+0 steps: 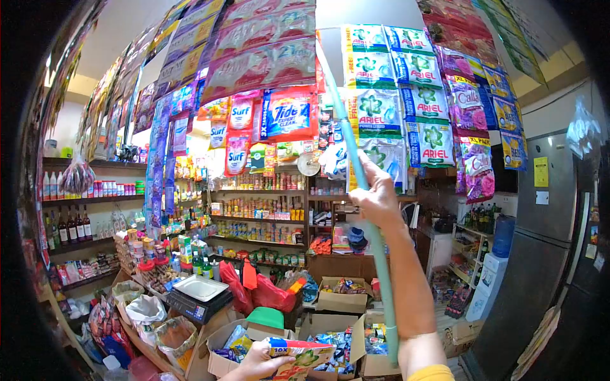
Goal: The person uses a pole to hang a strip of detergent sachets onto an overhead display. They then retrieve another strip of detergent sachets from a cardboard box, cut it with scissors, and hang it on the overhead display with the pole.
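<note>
Closest to my camera, a yellow sleeve (432, 373) shows at the bottom edge, with the right arm reaching up from it. I have the right hand (376, 193) clamped around a pale green pole (383, 279), which slants up past the left edge of some hanging Ariel packs (429, 143); whether its upper tip touches anything, I cannot tell. Low down, the left hand (262, 362) grips a packet marked 10X (308, 358) by its left side, in front of open cardboard boxes (358, 343) of sachets. Leftward I see a weighing scale (189, 309); a dark fridge (540, 203) stands far right.
</note>
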The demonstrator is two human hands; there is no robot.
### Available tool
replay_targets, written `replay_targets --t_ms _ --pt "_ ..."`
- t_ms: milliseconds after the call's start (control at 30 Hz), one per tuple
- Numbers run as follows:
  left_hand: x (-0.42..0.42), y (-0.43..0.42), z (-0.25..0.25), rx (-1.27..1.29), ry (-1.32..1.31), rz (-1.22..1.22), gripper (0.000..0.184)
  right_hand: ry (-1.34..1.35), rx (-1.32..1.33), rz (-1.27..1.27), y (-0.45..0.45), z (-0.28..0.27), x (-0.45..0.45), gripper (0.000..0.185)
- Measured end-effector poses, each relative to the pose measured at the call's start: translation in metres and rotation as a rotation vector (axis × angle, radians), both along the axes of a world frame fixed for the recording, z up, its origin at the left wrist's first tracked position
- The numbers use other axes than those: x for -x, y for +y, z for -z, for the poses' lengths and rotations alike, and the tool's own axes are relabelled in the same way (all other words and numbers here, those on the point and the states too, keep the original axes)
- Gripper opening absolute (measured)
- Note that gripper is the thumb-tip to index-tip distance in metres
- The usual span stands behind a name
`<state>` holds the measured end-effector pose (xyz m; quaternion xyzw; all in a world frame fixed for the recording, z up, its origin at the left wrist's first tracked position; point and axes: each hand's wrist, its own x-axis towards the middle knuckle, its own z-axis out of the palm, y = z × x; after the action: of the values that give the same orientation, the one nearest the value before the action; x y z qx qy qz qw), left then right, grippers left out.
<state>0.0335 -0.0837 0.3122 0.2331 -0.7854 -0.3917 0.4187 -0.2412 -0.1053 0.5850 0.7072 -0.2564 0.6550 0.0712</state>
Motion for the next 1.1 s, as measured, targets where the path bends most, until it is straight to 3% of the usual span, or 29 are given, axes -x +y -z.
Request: replay_targets --t_ms 67,167,267,400,533,633,900,1000,1100 --pt "0.01 0.003 -0.004 0.021 0.022 0.014 0.021 0.037 0.157 0.072 -0.005 0.004 0.018 0.07" --pt "0.014 0.0 0.002 0.089 0.039 -0.094 0.019 0.009 0.036 0.338 0.027 0.024 0.017 0.068" --pt "0.009 -0.005 0.002 -0.002 0.096 -0.076 0.019 -0.004 0.114 0.487 0.014 0.025 0.019 0.067" --pt "-0.003 -0.022 0.011 0.033 0.1 -0.086 0.019 0.053 0.215 0.423 -0.023 0.006 0.011 0.065" --pt "-0.009 -0.022 0.009 0.043 0.113 -0.102 0.018 0.005 0.018 0.25 -0.025 -0.001 -0.007 0.064" --pt "-0.002 -0.023 0.015 0.073 0.078 -0.119 0.018 0.037 -0.034 0.115 -0.036 -0.001 -0.003 0.074" --pt "0.05 0.016 0.004 0.07 0.052 -0.118 0.02 0.062 0.001 0.033 0.009 -0.001 0.049 0.066" --pt "0.057 0.02 0.003 0.101 0.046 -0.156 0.02 0.13 0.194 0.254 0.014 0.027 0.067 0.065" --pt "0.054 0.012 0.01 0.028 0.114 -0.144 0.019 0.015 0.1 0.463 0.059 0.06 0.057 0.066"
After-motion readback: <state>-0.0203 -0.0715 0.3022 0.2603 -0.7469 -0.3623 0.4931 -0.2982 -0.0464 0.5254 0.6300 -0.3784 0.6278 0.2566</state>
